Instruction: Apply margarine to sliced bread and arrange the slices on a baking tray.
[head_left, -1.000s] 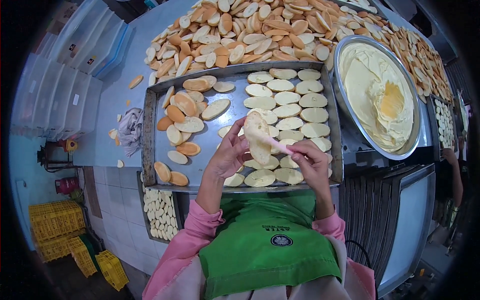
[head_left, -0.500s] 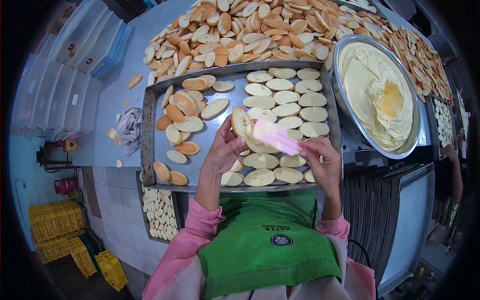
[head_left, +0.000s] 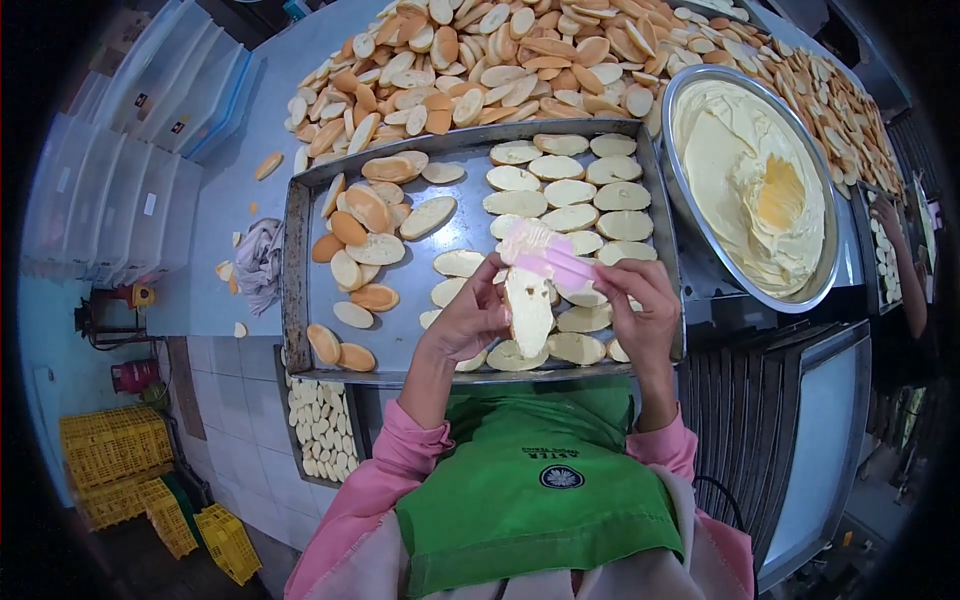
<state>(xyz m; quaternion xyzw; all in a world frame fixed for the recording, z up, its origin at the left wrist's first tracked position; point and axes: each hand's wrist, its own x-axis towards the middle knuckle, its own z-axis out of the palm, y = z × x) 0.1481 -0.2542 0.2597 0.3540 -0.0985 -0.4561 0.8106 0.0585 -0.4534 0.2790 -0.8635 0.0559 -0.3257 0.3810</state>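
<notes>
Above a metal tray, my left hand grips an oval bread slice that points toward me, its upper face coated in pale cream. My right hand is closed round a pink spatula, whose cream-smeared blade lies across the far end of this slice. Rows of cream-coated bread slices cover the tray's right part. A loose heap of bread slices, some crust up, sits at its left. Right of the tray stands a steel bowl of pale cream with a yellower patch.
A large pile of bread slices spreads behind the tray. On the left are a crumpled cloth, clear plastic bins and yellow crates. Stacked trays stand at lower right. Another person's arm reaches over a tray at far right.
The bread slice in my left hand has turned from slanted to pointing toward me, and more of its coated face shows. The spatula has moved slightly up to its far end.
</notes>
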